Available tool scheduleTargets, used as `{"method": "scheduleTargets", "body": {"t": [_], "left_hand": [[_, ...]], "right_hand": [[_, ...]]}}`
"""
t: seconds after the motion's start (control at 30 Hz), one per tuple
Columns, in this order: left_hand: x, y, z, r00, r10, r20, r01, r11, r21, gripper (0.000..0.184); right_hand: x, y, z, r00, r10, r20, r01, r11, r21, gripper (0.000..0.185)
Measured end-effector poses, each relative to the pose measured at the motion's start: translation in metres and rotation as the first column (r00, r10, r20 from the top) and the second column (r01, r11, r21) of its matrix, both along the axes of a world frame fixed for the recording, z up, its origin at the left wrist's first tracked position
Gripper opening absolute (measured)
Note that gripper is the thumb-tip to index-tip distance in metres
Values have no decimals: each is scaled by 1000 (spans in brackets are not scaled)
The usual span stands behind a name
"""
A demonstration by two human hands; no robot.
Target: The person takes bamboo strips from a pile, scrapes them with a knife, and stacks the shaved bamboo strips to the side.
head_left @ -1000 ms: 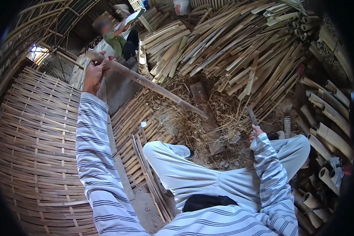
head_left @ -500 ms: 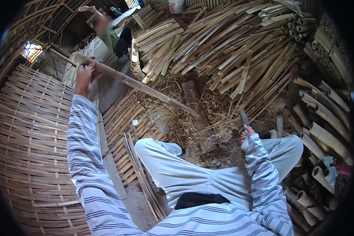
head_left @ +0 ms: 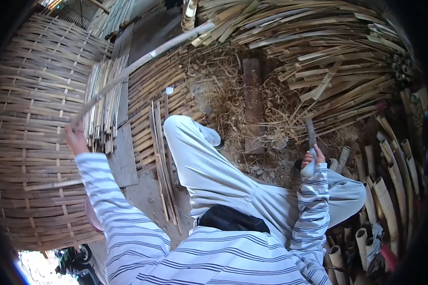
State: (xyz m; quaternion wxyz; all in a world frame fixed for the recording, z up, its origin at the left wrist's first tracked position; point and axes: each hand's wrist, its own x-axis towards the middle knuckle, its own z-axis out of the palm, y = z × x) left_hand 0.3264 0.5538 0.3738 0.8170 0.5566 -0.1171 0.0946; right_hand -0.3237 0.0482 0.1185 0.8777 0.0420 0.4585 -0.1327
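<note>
My left hand (head_left: 76, 138) is closed round the lower end of a long bamboo pole (head_left: 145, 59), which slants up and right over the woven mat's edge towards the pile of split strips. In my right hand (head_left: 314, 159) is a knife (head_left: 311, 133) with a pale handle, its blade pointing up, near my bent right knee. A dark wooden block (head_left: 253, 102) lies on the ground between the hands, with curly bamboo shavings (head_left: 223, 76) all round it. The pole does not touch the block.
A woven bamboo mat (head_left: 38, 104) fills the left side, with a bundle of thin strips (head_left: 104, 102) at its edge. Split bamboo (head_left: 318, 52) is heaped at the upper right. Bamboo tubes (head_left: 385, 199) stand at the right. Loose slats (head_left: 161, 161) lie beside my left leg.
The view has turned left and down, and the other person has left it. My left hand has moved down and left; the pole now rises to the right, away from the block.
</note>
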Motion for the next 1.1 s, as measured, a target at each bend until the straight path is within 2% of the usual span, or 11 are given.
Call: {"method": "scheduleTargets", "body": {"t": [0.03, 0.07, 0.1, 0.13, 0.17, 0.23, 0.27, 0.33, 0.67, 0.7, 1.1], "left_hand": [[-5, 46, -43, 999, -54, -6, 54, 999, 0, 29], [-35, 64, -79, 961, 18, 277, -189, 773, 605, 35], [-66, 82, -114, 781, 15, 625, -608, 249, 754, 44], [-86, 104, -144, 772, 207, 601, -556, -237, 796, 55], [-118, 104, -173, 610, 160, 776, -747, -213, 630, 61], [-166, 125, -224, 738, 377, 559, -425, -384, 820, 56], [-173, 154, -252, 837, 481, 260, -146, -263, 954, 54], [-223, 138, -284, 825, 516, 232, -233, -63, 970, 50], [-275, 210, -450, 683, 730, -34, 425, -359, 831, 55], [-277, 209, -456, 736, 676, -36, 280, -257, 925, 54], [-318, 179, -468, 619, 725, -302, 461, -25, 887, 50]], "right_hand": [[0, -1, -2, 1000, -4, 5, 4, 1000, 3, 37], [0, -1, -4, 1000, -6, 21, 5, 1000, 30, 37], [3, -2, -6, 1000, -4, 8, 4, 999, 37, 37], [4, -1, -9, 1000, -4, -5, 4, 999, 44, 37], [7, -1, -12, 1000, -4, -18, 4, 999, 49, 38], [11, 0, -12, 1000, -1, -21, 2, 997, 71, 37], [12, 1, -10, 1000, 8, -18, -6, 997, 82, 37], [17, 1, -11, 999, 23, -33, -19, 995, 93, 37], [25, 5, -28, 993, 81, -91, -69, 989, 129, 38], [23, 5, -31, 993, 75, -93, -62, 989, 135, 39], [23, 7, -24, 988, 59, -143, -43, 993, 110, 38]]}}
